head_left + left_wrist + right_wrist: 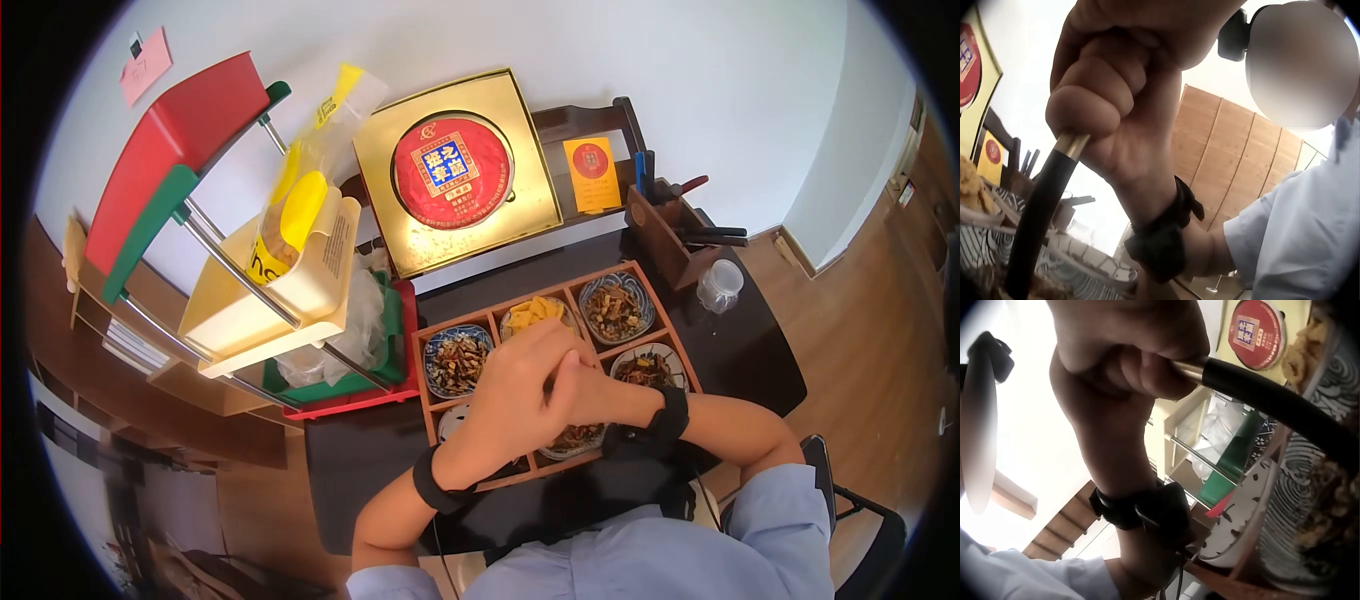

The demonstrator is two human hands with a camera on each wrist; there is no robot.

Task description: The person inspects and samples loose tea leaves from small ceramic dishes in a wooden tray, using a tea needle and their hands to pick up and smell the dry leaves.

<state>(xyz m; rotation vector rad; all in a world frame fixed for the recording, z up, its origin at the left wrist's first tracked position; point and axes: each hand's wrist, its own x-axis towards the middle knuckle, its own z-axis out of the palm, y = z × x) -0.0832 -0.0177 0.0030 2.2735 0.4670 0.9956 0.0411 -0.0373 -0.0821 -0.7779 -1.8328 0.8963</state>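
Both hands are clasped together over a wooden compartment tray [640,276]. The left hand [515,385] lies over and against the right hand [597,392], their fingers curled. Below the curled fingers, a curved black tool [1038,215] with a gold collar sticks out in the left wrist view. The same black tool [1266,397] shows in the right wrist view, over a wave-patterned dish [1279,519] of dried brown food. Its upper part is hidden in the hands, and its far end is unclear. Yellow pieces [537,310] fill a dish behind the hands.
A tiered rack [270,300] stands left of the tray, holding bags. Behind are a gold box [535,190] and an orange card [593,175]. A wooden pen holder [665,235] and a clear jar [720,285] stand to the right.
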